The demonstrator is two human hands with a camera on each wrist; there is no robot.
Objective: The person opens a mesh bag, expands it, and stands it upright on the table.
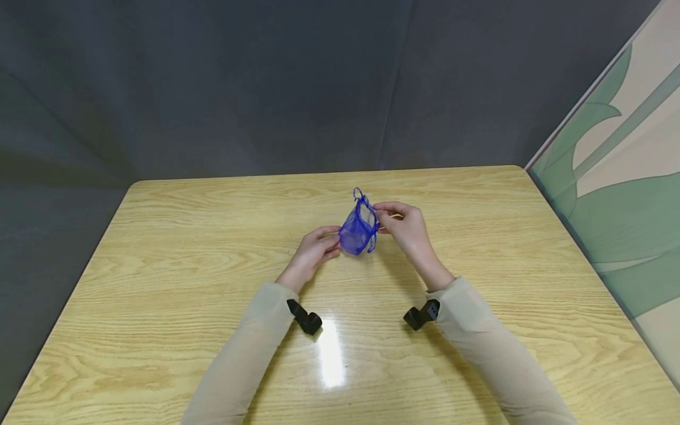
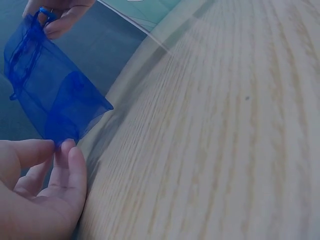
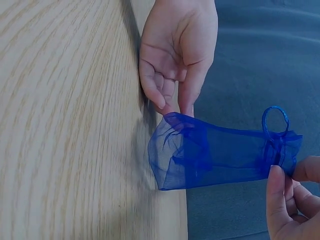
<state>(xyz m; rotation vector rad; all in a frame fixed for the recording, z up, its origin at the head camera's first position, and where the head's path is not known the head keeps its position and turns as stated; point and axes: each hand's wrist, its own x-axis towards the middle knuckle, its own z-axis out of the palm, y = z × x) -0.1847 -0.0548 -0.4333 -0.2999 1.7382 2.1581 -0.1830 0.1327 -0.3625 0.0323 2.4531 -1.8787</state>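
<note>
A small sheer blue drawstring pouch is held up between both hands above the wooden table. My left hand pinches a bottom corner of it between thumb and fingers, as the left wrist view shows. At the gathered top, near the ribbon loops, my right hand pinches the pouch's edge. In the right wrist view the pouch is stretched sideways, with a ribbon loop standing out. A darker folded patch shows through the mesh; I cannot tell whether anything is inside.
The light wood-grain table extends around both forearms. Behind it hangs a dark grey curtain, and a green and cream leaf-patterned panel borders the right side. Black wrist cameras sit on both sleeves.
</note>
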